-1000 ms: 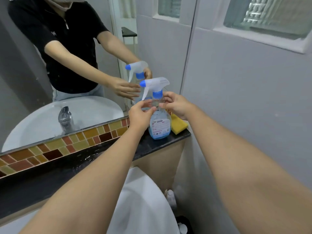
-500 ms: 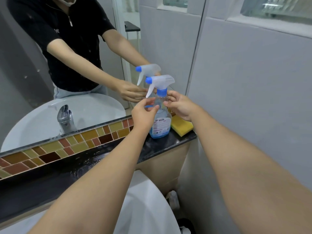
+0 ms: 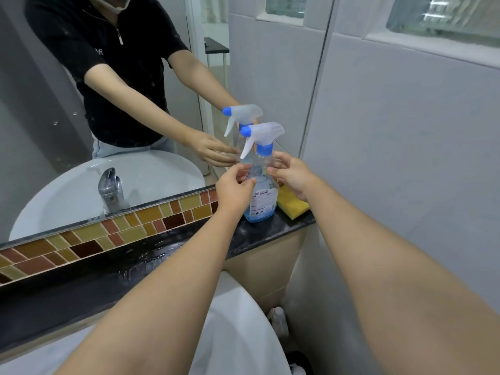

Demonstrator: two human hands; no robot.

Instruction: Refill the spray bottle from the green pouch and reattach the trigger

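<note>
The spray bottle [image 3: 261, 196] stands upright on the dark ledge [image 3: 270, 234] right of frame centre, its long axis vertical, its trigger [image 3: 261, 135] screwed on top with the nozzle pointing left. The left hand [image 3: 234, 189] and right hand [image 3: 293, 175] flank its shoulder at about equal reach — fingers [image 3: 276, 169] loosely curled and parted, at the plastic but not clearly clamping it. A yellow sponge [image 3: 293, 204] lies just right; the mirror [image 3: 135, 104] rises close behind, the wall [image 3: 405, 158] to the right. Free room is toward the viewer — the green pouch is nowhere in sight.
</note>
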